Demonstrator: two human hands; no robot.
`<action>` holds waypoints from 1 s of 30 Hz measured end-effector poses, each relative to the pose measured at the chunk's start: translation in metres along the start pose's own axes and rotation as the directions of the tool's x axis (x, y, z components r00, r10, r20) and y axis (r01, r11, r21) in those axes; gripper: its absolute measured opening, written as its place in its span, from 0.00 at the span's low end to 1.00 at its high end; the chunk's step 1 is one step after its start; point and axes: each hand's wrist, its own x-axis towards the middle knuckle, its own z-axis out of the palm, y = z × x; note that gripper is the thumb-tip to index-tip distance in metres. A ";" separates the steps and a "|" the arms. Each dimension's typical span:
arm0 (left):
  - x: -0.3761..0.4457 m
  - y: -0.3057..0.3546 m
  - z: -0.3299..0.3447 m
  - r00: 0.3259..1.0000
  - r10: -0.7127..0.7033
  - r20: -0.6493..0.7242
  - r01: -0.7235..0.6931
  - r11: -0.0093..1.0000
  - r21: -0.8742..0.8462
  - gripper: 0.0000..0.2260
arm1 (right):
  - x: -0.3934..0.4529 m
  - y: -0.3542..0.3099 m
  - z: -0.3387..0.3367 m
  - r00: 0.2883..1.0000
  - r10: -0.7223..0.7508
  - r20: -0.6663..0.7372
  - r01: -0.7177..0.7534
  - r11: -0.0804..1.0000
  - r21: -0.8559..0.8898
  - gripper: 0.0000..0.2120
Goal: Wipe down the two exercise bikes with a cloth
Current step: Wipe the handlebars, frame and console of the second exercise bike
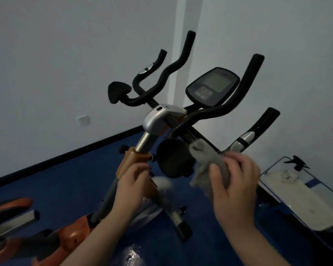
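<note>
Open blue floor (65, 179) left of the bike; handlebars (215, 112), console (212, 87) (mid-frame) and tray (306, 204) crowd the right.

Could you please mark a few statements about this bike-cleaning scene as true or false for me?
1. The right hand holds a grey cloth. True.
2. The left hand holds a spray bottle. False: it grips the bike's orange frame; a spray bottle stands in the tray on the right.
3. The console faces the camera, between the handlebars. True.
4. The cloth lies over the console screen. False: it is against the lower right handlebar, below the console.
5. The floor is blue. True.
</note>
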 end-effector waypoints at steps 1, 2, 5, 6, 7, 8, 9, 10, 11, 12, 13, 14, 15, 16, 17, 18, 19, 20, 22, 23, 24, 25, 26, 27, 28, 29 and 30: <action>0.005 0.015 0.006 0.999 -0.016 -0.031 0.012 0.992 -0.127 0.09 | 0.018 -0.008 0.006 0.993 -0.118 0.025 0.118 0.993 -0.023 0.14; 0.009 0.025 0.011 0.996 -0.074 -0.056 0.058 0.966 -0.252 0.10 | 0.032 -0.015 0.017 0.971 -0.198 0.135 0.200 0.980 -0.004 0.15; 0.016 0.039 0.021 0.986 -0.168 -0.005 0.150 0.896 -0.419 0.12 | 0.039 -0.031 0.052 0.804 -0.258 0.535 0.359 0.929 -0.093 0.29; 0.018 0.038 0.024 0.985 -0.170 0.014 0.160 0.891 -0.424 0.14 | 0.030 -0.029 0.060 0.785 -0.262 0.562 0.413 0.897 -0.159 0.29; 0.019 0.036 0.026 0.985 -0.170 0.022 0.161 0.881 -0.444 0.14 | 0.023 -0.025 0.062 0.774 -0.292 0.562 0.467 0.863 -0.194 0.27; 0.020 0.035 0.028 0.985 -0.170 0.028 0.164 0.867 -0.471 0.12 | 0.018 -0.020 0.058 0.760 -0.333 0.558 0.503 0.845 -0.181 0.24; 0.021 0.034 0.029 0.986 -0.160 0.044 0.161 0.863 -0.478 0.12 | 0.019 -0.014 0.054 0.737 -0.388 0.554 0.546 0.824 -0.150 0.21; 0.021 0.033 0.030 0.987 -0.136 0.083 0.159 0.866 -0.475 0.13 | 0.022 -0.011 0.051 0.710 -0.431 0.557 0.587 0.800 -0.128 0.19; 0.020 0.032 0.029 0.987 -0.098 0.130 0.148 0.874 -0.462 0.14 | 0.029 -0.012 0.051 0.707 -0.434 0.558 0.592 0.796 -0.130 0.16; 0.021 0.031 0.028 0.984 -0.058 0.166 0.128 0.885 -0.448 0.14 | 0.036 -0.017 0.055 0.741 -0.405 0.536 0.554 0.819 -0.147 0.14; 0.022 0.029 0.026 0.981 -0.029 0.191 0.110 0.896 -0.429 0.14 | 0.040 -0.024 0.060 0.791 -0.344 0.506 0.484 0.858 -0.174 0.12; 0.024 0.027 0.023 0.978 -0.012 0.207 0.100 0.902 -0.420 0.15 | 0.040 -0.033 0.066 0.827 -0.267 0.495 0.414 0.884 -0.216 0.13; 0.025 0.025 0.019 0.976 -0.001 0.220 0.092 0.908 -0.408 0.15 | 0.034 -0.040 0.071 0.829 -0.229 0.511 0.396 0.885 -0.246 0.15; 0.028 0.024 0.016 0.973 0.010 0.231 0.085 0.914 -0.397 0.15 | 0.025 -0.045 0.072 0.794 -0.242 0.558 0.433 0.869 -0.239 0.15; 0.030 0.023 0.012 0.969 0.017 0.245 0.079 0.923 -0.377 0.16 | 0.017 -0.045 0.068 0.733 -0.276 0.622 0.491 0.847 -0.203 0.14; 0.032 0.023 0.009 0.966 0.021 0.258 0.075 0.932 -0.355 0.17 | 0.015 -0.044 0.061 0.667 -0.288 0.687 0.522 0.839 -0.155 0.12; 0.034 0.023 0.007 0.963 0.026 0.268 0.067 0.941 -0.332 0.18 | 0.020 -0.042 0.051 0.615 -0.280 0.737 0.520 0.847 -0.112 0.12; 0.037 0.023 0.005 0.961 0.040 0.275 0.051 0.948 -0.315 0.18 | 0.030 -0.040 0.042 0.591 -0.253 0.766 0.488 0.869 -0.089 0.11; 0.043 0.028 0.004 0.951 0.079 0.298 0.015 0.954 -0.301 0.17 | 0.056 -0.038 0.031 0.681 -0.199 0.705 0.352 0.933 -0.076 0.08; 0.046 0.033 0.004 0.949 0.100 0.299 -0.008 0.956 -0.295 0.16 | 0.070 -0.037 0.029 0.766 -0.184 0.616 0.285 0.956 -0.069 0.08; 0.048 0.038 0.005 0.947 0.125 0.297 -0.037 0.958 -0.285 0.15 | 0.080 -0.038 0.031 0.830 -0.159 0.535 0.220 0.974 -0.052 0.10; 0.050 0.043 0.007 0.944 0.146 0.295 -0.064 0.961 -0.271 0.14 | 0.088 -0.039 0.039 0.860 -0.109 0.498 0.147 0.989 -0.036 0.11; 0.050 0.046 0.009 0.942 0.159 0.295 -0.081 0.962 -0.260 0.13 | 0.092 -0.041 0.051 0.860 -0.032 0.509 0.065 0.997 -0.047 0.12; 0.050 0.049 0.011 0.942 0.167 0.291 -0.094 0.964 -0.247 0.12 | 0.091 -0.043 0.064 0.850 0.047 0.524 0.000 0.996 -0.088 0.13; 0.049 0.051 0.012 0.944 0.178 0.278 -0.115 0.967 -0.227 0.11 | 0.087 -0.044 0.078 0.854 0.113 0.507 -0.049 0.989 -0.137 0.14; 0.049 0.052 0.013 0.945 0.190 0.265 -0.137 0.969 -0.207 0.11 | 0.083 -0.045 0.088 0.877 0.150 0.457 -0.078 0.982 -0.174 0.14; 0.049 0.052 0.013 0.946 0.198 0.256 -0.149 0.969 -0.198 0.11 | 0.080 -0.046 0.093 0.906 0.151 0.394 -0.077 0.977 -0.198 0.14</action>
